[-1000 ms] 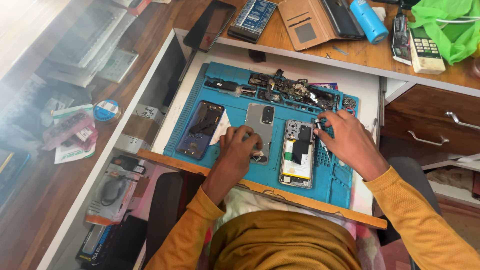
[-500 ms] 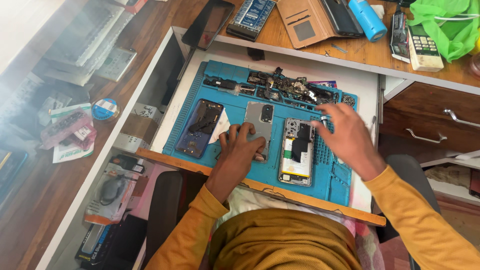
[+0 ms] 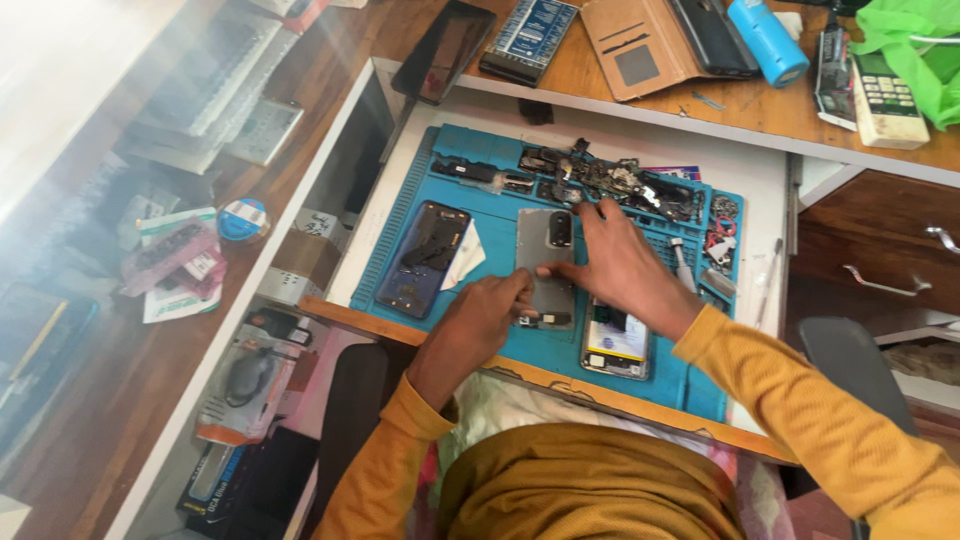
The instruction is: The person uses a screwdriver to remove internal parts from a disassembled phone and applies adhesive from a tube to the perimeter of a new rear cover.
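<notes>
Fingers [image 3: 520,285] pinching grey phone back [image 3: 545,250]

Under both hands, a matt grey metal-looking phone back [image 3: 545,265]; beneath it a matt blue rubbery mat [image 3: 500,175]; left of the grip, a glossy dark phone [image 3: 423,258]; smooth wooden desk [image 3: 760,105] beyond.

On a blue repair mat [image 3: 420,190] in a pulled-out drawer, both hands meet over a grey phone back cover [image 3: 545,245]. The left hand [image 3: 478,322] presses its lower edge; the right hand [image 3: 620,265] lies across its right side, fingers reaching to the top near the camera cutout. An opened phone [image 3: 616,345] shows below the right wrist. A dark phone [image 3: 425,255] lies to the left on the mat. Loose parts [image 3: 620,185] crowd the mat's far edge.
</notes>
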